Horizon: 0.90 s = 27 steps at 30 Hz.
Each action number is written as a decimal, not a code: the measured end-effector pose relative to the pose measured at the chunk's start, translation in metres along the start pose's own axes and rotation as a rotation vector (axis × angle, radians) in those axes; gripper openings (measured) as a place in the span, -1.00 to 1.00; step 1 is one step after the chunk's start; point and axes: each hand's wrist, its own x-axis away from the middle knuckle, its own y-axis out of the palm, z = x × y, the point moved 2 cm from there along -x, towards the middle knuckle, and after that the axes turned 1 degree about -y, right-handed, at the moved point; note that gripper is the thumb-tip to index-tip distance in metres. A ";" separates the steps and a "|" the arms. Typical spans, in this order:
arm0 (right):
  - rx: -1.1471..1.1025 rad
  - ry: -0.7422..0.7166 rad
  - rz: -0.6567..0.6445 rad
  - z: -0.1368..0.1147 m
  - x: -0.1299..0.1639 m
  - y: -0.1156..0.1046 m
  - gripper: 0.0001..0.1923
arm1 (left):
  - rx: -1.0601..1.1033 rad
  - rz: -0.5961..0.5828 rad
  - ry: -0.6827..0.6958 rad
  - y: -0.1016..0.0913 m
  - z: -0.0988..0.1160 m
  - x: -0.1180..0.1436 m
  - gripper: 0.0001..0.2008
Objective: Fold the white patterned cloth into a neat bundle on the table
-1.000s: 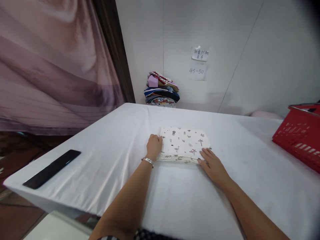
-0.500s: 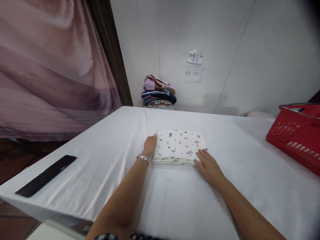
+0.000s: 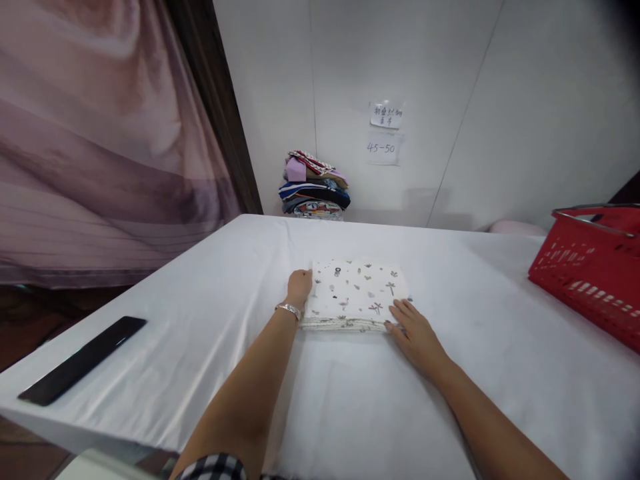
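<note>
Left hand [image 3: 299, 287] curls against the folded printed cloth [image 3: 355, 293] at tabletop [image 3: 200, 313] centre; right hand [image 3: 413, 332] lies flat, fingers apart. Press both sides evenly, squaring edges.

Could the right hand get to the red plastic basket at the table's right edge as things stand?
Probably yes. The right hand rests at the folded white printed cloth, and only bare white tablecloth lies between it and the red plastic basket; it may need a stretch.

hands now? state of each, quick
Left hand: curled at the folded cloth left edge, grip unclear.
Right hand: open, flat on its near right corner.
</note>
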 end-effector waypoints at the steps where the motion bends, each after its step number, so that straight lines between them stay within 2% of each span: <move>1: -0.001 0.000 -0.001 0.000 0.000 0.000 -0.50 | -0.007 0.012 0.004 -0.001 -0.001 0.000 -0.67; 9: 0.001 0.008 -0.003 0.000 0.000 0.000 -0.48 | -0.056 -0.016 0.009 -0.004 0.004 -0.005 -0.55; 14: -0.020 0.021 0.013 0.000 0.001 0.001 -0.48 | -0.126 -0.060 -0.003 0.000 0.011 -0.017 -0.61; 22: 0.001 -0.013 0.024 0.001 0.000 0.001 -0.49 | -0.317 0.049 0.123 0.009 0.013 -0.010 -0.65; 27: 0.015 -0.013 0.015 -0.001 0.000 -0.001 -0.49 | -0.363 0.043 0.171 0.009 0.015 -0.008 -0.66</move>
